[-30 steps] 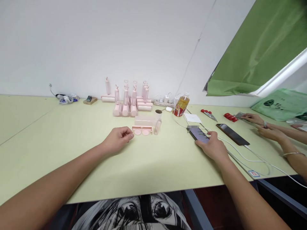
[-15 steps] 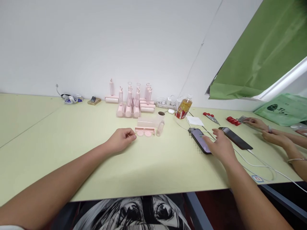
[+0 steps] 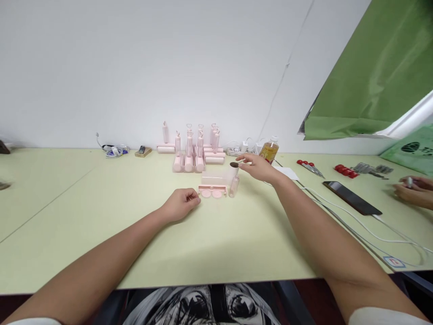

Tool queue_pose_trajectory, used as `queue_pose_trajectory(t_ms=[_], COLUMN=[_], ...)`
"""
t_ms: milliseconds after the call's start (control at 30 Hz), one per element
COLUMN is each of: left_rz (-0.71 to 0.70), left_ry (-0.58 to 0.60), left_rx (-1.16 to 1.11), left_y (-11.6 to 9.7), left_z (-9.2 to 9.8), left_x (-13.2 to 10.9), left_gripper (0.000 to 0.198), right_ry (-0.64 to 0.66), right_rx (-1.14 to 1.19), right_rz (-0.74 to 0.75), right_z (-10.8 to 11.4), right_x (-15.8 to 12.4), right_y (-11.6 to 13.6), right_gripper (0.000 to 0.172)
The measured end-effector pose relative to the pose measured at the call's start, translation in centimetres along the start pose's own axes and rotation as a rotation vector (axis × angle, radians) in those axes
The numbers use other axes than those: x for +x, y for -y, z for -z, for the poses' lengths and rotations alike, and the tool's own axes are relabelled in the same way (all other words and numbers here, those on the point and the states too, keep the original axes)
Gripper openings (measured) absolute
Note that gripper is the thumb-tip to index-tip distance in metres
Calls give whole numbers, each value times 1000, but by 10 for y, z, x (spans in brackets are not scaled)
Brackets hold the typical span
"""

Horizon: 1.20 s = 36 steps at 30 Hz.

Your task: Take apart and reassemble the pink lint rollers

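Note:
My left hand point(image 3: 181, 204) rests on the table with its fingers curled in, and nothing shows in it. Just right of its fingertips lies a pink holder point(image 3: 212, 187) with two pale round pieces point(image 3: 211, 194) at its front. My right hand point(image 3: 255, 166) stretches over to a small white roll point(image 3: 233, 171) with a dark brown top. Its thumb and fingers are apart at the roll's rim; whether they touch it I cannot tell. A clear pink-tinted tube point(image 3: 234, 187) stands in front of the roll. Behind the holder is a translucent pink cover point(image 3: 214, 177).
Several pink cylinder-shaped items point(image 3: 189, 162) stand grouped near the wall. A drink bottle point(image 3: 269, 150) is behind my right hand. To the right lie a black phone point(image 3: 352, 197), white cables point(image 3: 338, 203) and red-handled tools point(image 3: 345, 170). Another person's hand point(image 3: 414, 192) is at the far right.
My right hand has moved left from the lit phone to the white roll. That phone no longer shows. My left hand stays by the pink holder. The other person's hands have shifted right.

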<state>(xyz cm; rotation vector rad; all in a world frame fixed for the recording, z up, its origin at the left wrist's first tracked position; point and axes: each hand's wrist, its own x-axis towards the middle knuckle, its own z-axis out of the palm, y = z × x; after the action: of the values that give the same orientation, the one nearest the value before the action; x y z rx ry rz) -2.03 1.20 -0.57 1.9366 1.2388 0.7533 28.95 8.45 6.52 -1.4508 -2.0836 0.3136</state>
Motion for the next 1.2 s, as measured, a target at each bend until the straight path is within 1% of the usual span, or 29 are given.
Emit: queue_pose_trajectory(t_ms=[67,133,200,300,467,533,600,667,700,767,833,900,967,1033,1100,1200], left_rz=[-4,-7,-13,-21,-19,-15,-14,-13,-14,-16,-16,-12,-10,-16,-20,-10], left_ry=[8,15,18,30,31,30,31,34,35,40,43,43,39,35,31,32], left_rx=[5,12,18,26,46,56,64,69,71,76,78,76,75,77,84,101], left_y=[-1,-2,-2,-1,1,1,0,-1,-1,-2,-2,-3,-4,-4,-4,-2], left_z=[0,0,0,0,0,0,1,2,2,2,2,2,1,1,1,2], left_x=[-1,-1,-2,-1,1,0,0,0,0,0,0,0,0,0,1,2], left_gripper=[26,26,26,27,27,27,28,29,29,29,28,28,27,28,29,30], right_ry=[-6,-49,-101,-150,-196,-192,-204,-236,-244,-226,-196,-239,-259,-291,-302,-347], right_rx=[8,50,126,245,276,265,228,170,147,66,-16,-93,-185,-257,-285,-236], right_rz=[-12,-37,-48,-13,-8,2,0,-28,-50,-96,-150,-256,-395,-503,-558,-637], right_z=[-8,-17,-27,-41,-56,-55,-48,-34,-23,2,27,49,63,68,66,57], right_x=[10,12,9,2,-3,-2,-3,-8,-13,-29,-54,-85,-118,-150,-176,-199], right_y=[0,-1,-4,-12,-25,-23,-19,-16,-15,-17,-24,-35,-49,-63,-76,-90], right_gripper=[28,29,28,25,25,27,36,46,48,44,38,39,43,46,47,49])
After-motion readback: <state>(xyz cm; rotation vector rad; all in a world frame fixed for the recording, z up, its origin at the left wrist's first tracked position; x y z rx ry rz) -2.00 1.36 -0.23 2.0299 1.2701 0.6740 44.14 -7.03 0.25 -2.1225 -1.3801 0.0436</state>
